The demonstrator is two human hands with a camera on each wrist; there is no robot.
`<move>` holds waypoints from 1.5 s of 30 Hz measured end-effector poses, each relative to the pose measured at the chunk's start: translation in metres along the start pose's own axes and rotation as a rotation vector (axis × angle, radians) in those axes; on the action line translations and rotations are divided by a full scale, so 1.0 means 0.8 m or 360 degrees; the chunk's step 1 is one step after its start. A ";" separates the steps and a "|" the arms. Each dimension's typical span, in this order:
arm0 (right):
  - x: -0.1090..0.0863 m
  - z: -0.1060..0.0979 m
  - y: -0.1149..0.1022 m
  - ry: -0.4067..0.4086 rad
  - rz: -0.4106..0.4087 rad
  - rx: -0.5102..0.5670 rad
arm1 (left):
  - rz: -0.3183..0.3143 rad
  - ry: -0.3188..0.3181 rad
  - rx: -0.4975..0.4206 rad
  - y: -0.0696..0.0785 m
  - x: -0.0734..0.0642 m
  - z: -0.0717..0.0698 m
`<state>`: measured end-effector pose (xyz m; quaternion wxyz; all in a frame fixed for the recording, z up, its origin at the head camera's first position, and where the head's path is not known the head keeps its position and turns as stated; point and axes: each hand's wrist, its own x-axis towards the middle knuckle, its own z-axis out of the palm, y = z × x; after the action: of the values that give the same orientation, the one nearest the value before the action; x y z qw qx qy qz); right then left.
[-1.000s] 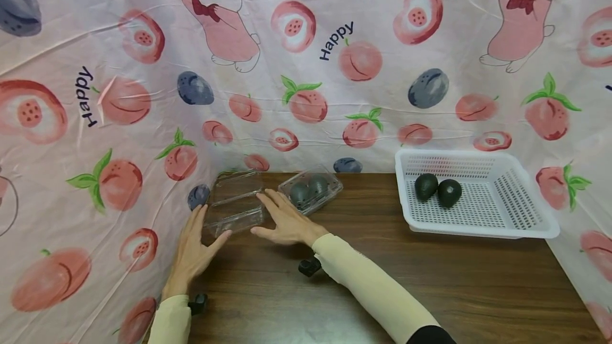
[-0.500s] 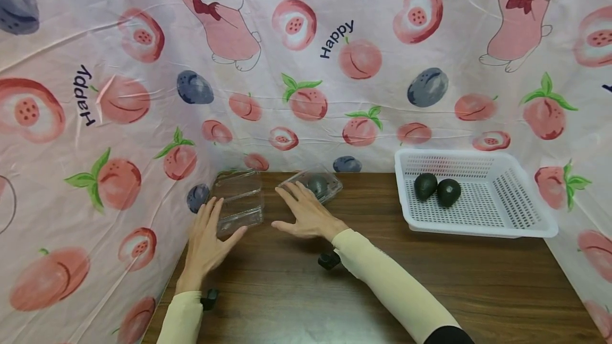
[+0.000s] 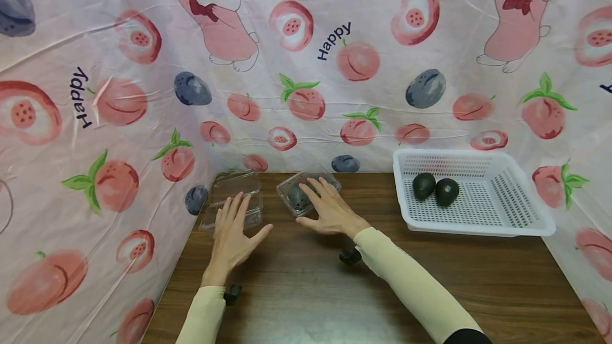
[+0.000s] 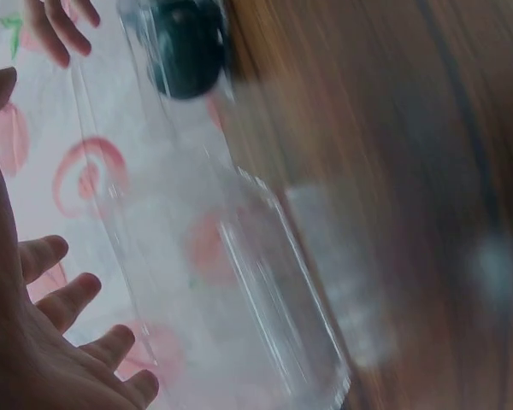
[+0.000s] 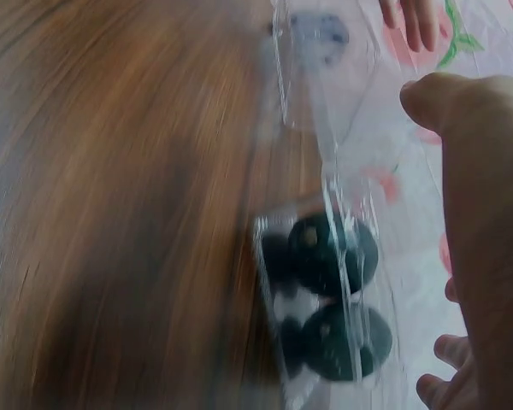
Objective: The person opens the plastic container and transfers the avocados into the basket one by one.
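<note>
A person's right hand (image 3: pixel 332 208) spreads its fingers over the near right part of a clear plastic box (image 3: pixel 306 174) on a wooden counter (image 3: pixel 311 291), thumb held apart and nothing in its grasp; whether a fingertip touches the plastic cannot be told. Two avocados (image 5: pixel 349 342) sit inside the box. From the right hand, the box lies ahead and to the left, its long axis apparently slanting from near left to far right, with the avocados lined up along it. The right hand is plainly the nearer. The left hand (image 3: pixel 231 243), fingers extended, thumb wide and also holding nothing, is to the near left of the box, clear of it. Just left of the box, with a strip of counter between, stands an empty clear container (image 3: pixel 234 185), partly behind the left fingers. Well to the right of the box, a white basket (image 3: pixel 478 227) bears two more avocados (image 3: pixel 447 192). Fruit-print cloth (image 3: pixel 358 62) hangs behind the box.
</note>
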<state>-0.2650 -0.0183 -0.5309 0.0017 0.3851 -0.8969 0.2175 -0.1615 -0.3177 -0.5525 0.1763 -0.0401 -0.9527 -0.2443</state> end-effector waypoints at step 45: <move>-0.009 -0.008 0.108 0.0027 0.0359 0.0314 | -0.0160 -0.0303 -0.0184 0.071 0.076 0.107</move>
<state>-0.3205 0.0419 -0.5597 -0.0531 0.2782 -0.9087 0.3066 -0.2357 -0.2273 -0.5754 0.0700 -0.0252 -0.9503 -0.3023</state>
